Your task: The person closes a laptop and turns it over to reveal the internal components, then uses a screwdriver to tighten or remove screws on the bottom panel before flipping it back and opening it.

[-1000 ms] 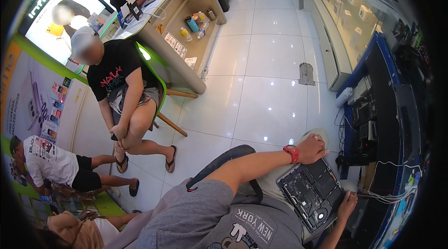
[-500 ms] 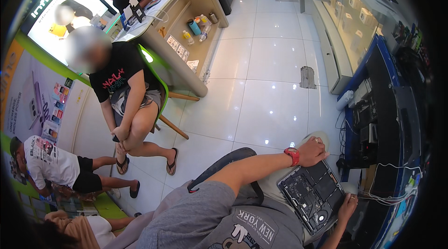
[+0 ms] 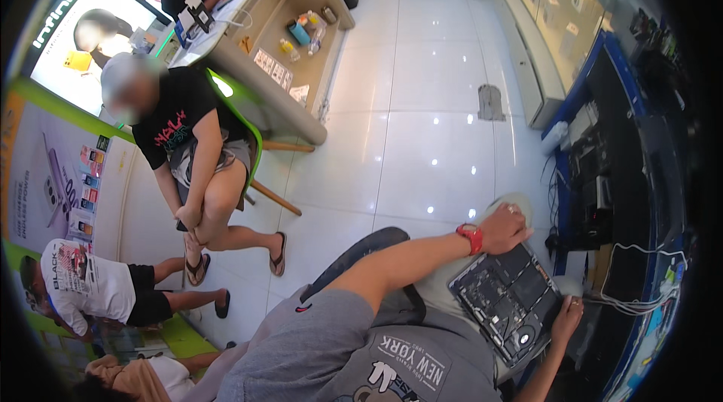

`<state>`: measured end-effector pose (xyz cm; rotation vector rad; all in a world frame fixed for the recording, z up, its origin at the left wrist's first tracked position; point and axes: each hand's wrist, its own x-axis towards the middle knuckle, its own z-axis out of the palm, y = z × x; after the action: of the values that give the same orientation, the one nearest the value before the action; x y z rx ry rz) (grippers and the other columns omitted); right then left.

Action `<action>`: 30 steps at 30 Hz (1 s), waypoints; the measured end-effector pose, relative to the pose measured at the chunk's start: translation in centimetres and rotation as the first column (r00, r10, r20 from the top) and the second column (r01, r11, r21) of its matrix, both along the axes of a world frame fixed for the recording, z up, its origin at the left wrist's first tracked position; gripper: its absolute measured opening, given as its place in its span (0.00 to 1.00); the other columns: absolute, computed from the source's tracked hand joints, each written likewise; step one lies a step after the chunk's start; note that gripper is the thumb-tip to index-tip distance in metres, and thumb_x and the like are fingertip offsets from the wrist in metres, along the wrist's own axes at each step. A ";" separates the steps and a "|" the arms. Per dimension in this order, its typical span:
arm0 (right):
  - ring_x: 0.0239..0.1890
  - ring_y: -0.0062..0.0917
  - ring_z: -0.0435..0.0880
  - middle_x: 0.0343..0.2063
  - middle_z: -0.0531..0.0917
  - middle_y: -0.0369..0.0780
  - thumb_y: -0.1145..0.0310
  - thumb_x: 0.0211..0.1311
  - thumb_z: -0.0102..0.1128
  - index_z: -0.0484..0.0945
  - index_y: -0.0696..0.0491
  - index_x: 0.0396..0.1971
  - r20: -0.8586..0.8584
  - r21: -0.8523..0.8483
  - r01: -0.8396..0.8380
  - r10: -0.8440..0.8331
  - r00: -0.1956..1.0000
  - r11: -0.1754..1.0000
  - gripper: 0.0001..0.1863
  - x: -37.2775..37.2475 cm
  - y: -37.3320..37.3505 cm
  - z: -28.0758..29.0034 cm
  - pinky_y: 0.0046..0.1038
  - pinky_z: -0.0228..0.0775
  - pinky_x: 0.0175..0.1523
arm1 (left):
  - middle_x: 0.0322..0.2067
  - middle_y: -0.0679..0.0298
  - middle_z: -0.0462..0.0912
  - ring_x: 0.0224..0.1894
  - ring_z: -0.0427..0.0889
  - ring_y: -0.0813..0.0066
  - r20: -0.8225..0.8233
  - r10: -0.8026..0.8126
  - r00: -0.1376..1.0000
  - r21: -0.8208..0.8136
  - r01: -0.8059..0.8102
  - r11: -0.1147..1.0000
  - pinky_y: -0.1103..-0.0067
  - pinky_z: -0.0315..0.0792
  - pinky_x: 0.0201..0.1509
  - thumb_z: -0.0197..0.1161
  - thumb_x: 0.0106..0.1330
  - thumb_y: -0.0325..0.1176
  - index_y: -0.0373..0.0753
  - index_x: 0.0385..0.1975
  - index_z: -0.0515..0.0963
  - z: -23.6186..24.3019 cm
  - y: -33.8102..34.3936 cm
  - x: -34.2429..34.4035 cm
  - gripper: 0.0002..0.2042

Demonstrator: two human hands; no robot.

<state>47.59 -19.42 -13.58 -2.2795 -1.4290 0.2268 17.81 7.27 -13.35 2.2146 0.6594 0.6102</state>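
An opened laptop (image 3: 503,300), its circuit board, black battery cells and round fan exposed, rests tilted over my lap on a pale padded surface. My left hand (image 3: 504,229), with a red watch, is closed at the laptop's upper edge, fingertips curled by the corner. My right hand (image 3: 566,321), wearing a ring, grips the right edge with bent fingers. My grey printed shirt (image 3: 392,364) lies just left of the laptop.
Dark shelving (image 3: 595,176) with electronics and loose white cables (image 3: 640,296) stands at my right. A seated person (image 3: 184,123) occupies a green chair (image 3: 252,135) beside a counter (image 3: 241,71); other people are at left and behind the counter. A glass showcase (image 3: 550,18) lines the aisle.
The view has shifted slightly, raising the aisle and showcase in the picture. My left hand and the laptop appear slightly higher in the picture; both hands keep similar poses at its edges.
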 end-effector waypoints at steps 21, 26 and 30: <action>0.44 0.54 0.82 0.39 0.85 0.54 0.66 0.79 0.52 0.85 0.60 0.37 -0.042 0.089 0.002 0.002 0.999 0.996 0.16 -1.5 -0.3 1.1 0.51 0.72 0.51 | 0.32 0.49 0.83 0.44 0.79 0.47 -0.141 -0.049 0.989 0.231 0.081 0.970 0.54 0.68 0.55 0.57 0.76 0.41 0.38 0.27 0.84 -0.7 0.8 1.3 0.17; 0.47 0.51 0.84 0.43 0.86 0.52 0.63 0.73 0.63 0.87 0.57 0.42 -0.079 -0.081 0.092 -0.098 0.992 0.993 0.13 -2.0 0.1 6.6 0.49 0.76 0.54 | 0.32 0.53 0.80 0.42 0.79 0.51 -0.142 -0.259 0.956 0.413 0.295 0.862 0.54 0.68 0.56 0.57 0.72 0.33 0.42 0.41 0.85 -4.2 1.9 2.8 0.09; 0.42 0.41 0.86 0.33 0.83 0.44 0.63 0.66 0.72 0.85 0.54 0.33 0.102 0.256 0.092 -0.121 0.987 0.962 0.10 -2.7 -5.1 12.4 0.46 0.78 0.49 | 0.37 0.52 0.85 0.48 0.77 0.52 -0.171 -0.359 0.917 0.104 0.379 0.919 0.60 0.65 0.61 0.44 0.85 0.36 0.36 0.38 0.91 0.6 0.4 5.7 0.24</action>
<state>44.91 -24.50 -1.15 -2.1812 -1.3030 -0.1175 23.50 7.64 -12.77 2.4449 0.2599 0.3031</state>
